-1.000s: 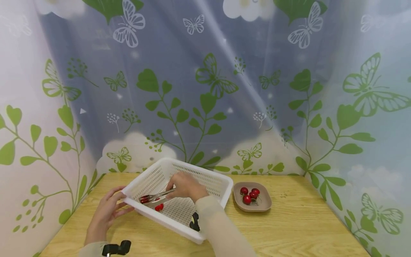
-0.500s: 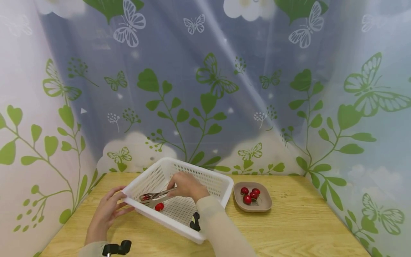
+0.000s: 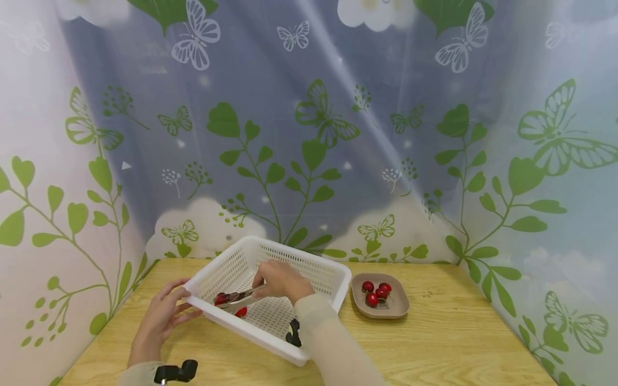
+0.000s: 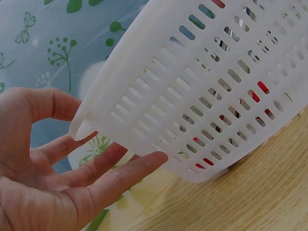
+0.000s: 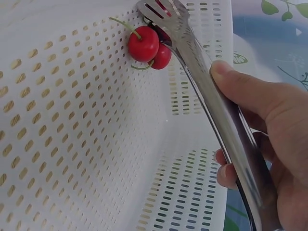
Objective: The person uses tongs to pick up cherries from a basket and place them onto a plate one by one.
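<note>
A white perforated plastic basket (image 3: 251, 331) stands on the table. My left hand (image 3: 161, 316) holds its left corner; in the left wrist view the fingers (image 4: 125, 178) reach round and under the rim. Inside the basket, my right hand (image 3: 282, 280) grips metal tongs (image 5: 211, 103) with slotted ends. The tongs' ends are close together at the basket's left end. Dark red fruit shows behind the slots, partly hidden. Right beside the ends lie a red cherry (image 5: 143, 44) with a green stem and another cherry (image 5: 162, 57).
To the basket's right, a brownish square dish (image 3: 397, 308) bears several red cherries (image 3: 371, 299). The wooden table (image 3: 449, 343) runs up to a curtain (image 3: 386, 161) printed with leaves and butterflies, which stands at the back and both sides.
The tongs' ends, spread apart half a second ago, have come together near the cherries. My left hand and the basket keep their place.
</note>
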Available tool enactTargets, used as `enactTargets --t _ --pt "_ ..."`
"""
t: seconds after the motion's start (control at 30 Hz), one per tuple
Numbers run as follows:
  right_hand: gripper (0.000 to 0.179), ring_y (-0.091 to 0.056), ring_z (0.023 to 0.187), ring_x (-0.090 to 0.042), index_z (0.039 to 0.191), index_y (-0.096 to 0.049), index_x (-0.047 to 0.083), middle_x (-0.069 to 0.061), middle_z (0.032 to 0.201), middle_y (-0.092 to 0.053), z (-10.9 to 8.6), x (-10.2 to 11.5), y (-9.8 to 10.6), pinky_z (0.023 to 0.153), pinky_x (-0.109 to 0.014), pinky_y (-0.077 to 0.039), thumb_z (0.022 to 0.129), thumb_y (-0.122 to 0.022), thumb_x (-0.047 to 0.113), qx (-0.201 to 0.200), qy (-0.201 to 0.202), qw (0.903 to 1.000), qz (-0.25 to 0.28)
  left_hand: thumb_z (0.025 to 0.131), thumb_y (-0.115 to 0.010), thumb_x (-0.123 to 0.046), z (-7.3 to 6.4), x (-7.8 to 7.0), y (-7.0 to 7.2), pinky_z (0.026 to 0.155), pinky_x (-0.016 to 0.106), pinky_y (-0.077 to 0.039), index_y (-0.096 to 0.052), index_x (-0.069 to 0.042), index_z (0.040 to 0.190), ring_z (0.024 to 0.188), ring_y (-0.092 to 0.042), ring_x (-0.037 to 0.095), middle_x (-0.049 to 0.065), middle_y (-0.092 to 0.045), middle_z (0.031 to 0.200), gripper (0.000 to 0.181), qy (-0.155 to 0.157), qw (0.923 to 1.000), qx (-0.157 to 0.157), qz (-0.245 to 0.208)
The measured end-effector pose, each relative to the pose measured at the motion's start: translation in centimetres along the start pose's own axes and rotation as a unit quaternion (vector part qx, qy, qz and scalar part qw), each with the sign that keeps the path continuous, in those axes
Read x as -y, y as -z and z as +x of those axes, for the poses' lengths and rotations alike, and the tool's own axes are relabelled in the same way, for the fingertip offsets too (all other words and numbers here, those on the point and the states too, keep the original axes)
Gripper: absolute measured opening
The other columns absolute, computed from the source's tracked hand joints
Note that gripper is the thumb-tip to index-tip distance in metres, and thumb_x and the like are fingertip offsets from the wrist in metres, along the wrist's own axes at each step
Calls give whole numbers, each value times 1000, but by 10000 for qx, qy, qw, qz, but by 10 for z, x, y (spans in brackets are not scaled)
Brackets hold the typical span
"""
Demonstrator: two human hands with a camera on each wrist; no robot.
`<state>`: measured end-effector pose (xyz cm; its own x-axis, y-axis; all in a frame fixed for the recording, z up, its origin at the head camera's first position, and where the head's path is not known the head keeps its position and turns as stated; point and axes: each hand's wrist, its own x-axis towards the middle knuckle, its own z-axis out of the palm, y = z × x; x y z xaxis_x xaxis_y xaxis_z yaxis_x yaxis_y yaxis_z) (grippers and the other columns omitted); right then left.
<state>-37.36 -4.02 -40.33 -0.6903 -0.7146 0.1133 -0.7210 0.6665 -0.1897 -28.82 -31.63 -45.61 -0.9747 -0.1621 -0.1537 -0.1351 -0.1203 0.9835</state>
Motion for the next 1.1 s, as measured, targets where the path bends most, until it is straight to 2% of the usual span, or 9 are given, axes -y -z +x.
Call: enactTargets --t 0.17,0.4,0.67,0.87,1.1 --pt "17 -71 99 -7 103 -83 21 10 105 -78 -2 0 4 89 -20 -61 88 -81 29 -12 -23 9997 247 102 -50 -11 -1 0 0 92 41 -66 -42 -12 147 95 -70 17 12 -45 133 46 -9 10000 -14 -1" --pt "19 -70 103 -8 105 -83 21 9 107 -79 -3 -3 12 95 -21 -59 89 -80 31 -213 35 9997 138 102 -51 -12 -3 0 -1 93 42 -66 -44 -12 145 96 -70 17 13 -44 136 44 -38 10000 6 3" --pt "19 -73 102 -10 105 -83 23 9 109 -79 -8 0 36 94 -27 -62 90 -79 34 -469 107 9988 102 102 -51 -12 -1 -1 0 93 42 -66 -44 -13 145 96 -69 18 13 -42 138 44 -40 10000 2 -42" --pt "21 -73 100 -12 108 -82 22 7 110 -79 -22 -3 54 88 -28 -64 92 -77 34 -815 256 9963 65 102 -50 -12 0 -1 0 93 42 -66 -40 -11 149 96 -69 18 15 -42 140 48 -19 10000 -30 -3" --pt "24 -74 99 -14 112 -81 22 4 112 -78 -45 -17 67 85 -32 -65 93 -75 35 -1235 566 9903 -283 102 -50 -12 0 0 1 93 43 -66 -41 -11 148 95 -70 17 12 -46 134 47 -23 10000 -26 -26"
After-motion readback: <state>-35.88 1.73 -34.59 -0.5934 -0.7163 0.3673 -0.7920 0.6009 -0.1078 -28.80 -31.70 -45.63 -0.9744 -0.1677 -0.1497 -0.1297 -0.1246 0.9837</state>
